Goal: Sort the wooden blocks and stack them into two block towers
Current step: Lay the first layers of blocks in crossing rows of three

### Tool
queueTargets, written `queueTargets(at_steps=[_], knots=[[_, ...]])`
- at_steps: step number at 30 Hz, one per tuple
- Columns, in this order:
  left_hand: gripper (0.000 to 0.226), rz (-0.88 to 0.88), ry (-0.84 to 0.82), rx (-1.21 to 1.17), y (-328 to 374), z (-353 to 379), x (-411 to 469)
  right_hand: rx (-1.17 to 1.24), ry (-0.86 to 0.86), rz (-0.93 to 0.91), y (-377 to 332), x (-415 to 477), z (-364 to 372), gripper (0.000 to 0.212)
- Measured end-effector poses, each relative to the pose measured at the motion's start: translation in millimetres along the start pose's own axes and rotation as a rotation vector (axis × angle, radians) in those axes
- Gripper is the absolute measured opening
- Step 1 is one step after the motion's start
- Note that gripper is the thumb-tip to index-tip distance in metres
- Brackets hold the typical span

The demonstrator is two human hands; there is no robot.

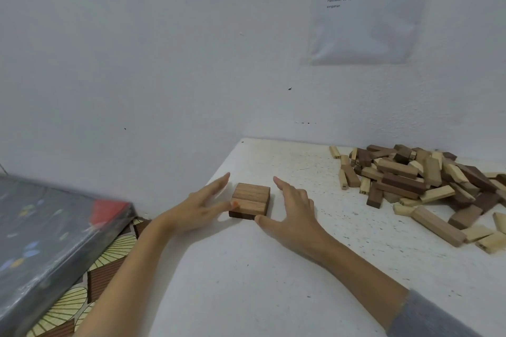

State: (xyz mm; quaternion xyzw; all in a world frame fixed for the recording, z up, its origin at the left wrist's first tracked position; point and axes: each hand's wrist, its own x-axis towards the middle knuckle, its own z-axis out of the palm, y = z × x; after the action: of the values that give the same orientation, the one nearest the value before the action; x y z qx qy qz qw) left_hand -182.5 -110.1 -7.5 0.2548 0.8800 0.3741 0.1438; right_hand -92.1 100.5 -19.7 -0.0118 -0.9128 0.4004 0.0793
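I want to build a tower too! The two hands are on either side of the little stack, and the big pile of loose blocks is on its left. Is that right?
Not quite. The left hand and right hand are on either side of the little stack, but the big pile of loose blocks is on its right, as the head view shows.

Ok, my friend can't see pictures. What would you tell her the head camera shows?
Two open hands, the left hand and the right hand, sit either side of a small square stack of brown blocks on a white table. A jumbled pile of light and dark wooden blocks lies further right, with a printed sheet hanging above it.
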Motion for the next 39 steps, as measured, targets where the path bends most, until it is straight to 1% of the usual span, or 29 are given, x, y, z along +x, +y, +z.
queueTargets(at_steps=[2, 4, 6, 7, 10, 14, 23, 31, 34, 39], knots=[[0.092, -0.063, -0.036, 0.1, 2, 7, -5, -0.076, -0.02, 0.034, -2, -3, 4, 0.087], [0.077, -0.039, -0.057, 0.176, 8, 15, -8, -0.189, -0.044, 0.062, -3, -3, 10, 0.085], [0.06, -0.02, -0.048, 0.192, 14, 18, -9, -0.27, -0.046, 0.082, -5, -2, 15, 0.081], [0.059, -0.016, -0.047, 0.195, 15, 19, -9, -0.297, -0.042, 0.085, -5, -1, 18, 0.079], [0.063, -0.015, -0.062, 0.236, 15, 18, -11, -0.365, -0.036, 0.075, -8, 1, 22, 0.075], [0.059, -0.001, -0.059, 0.268, 21, 20, -13, -0.434, -0.047, 0.058, -8, 2, 24, 0.072], [0.058, 0.002, -0.056, 0.288, 17, 21, -11, -0.495, -0.07, 0.049, -9, 1, 25, 0.07], [0.062, -0.041, -0.034, 0.315, 5, 24, -5, -0.536, -0.1, 0.041, -10, -2, 25, 0.068], [0.062, -0.06, -0.033, 0.29, 3, 24, -4, -0.553, -0.103, 0.044, -10, -2, 25, 0.073], [0.061, -0.001, -0.066, 0.281, 7, 20, -6, -0.48, -0.069, 0.04, -9, -2, 25, 0.07]])
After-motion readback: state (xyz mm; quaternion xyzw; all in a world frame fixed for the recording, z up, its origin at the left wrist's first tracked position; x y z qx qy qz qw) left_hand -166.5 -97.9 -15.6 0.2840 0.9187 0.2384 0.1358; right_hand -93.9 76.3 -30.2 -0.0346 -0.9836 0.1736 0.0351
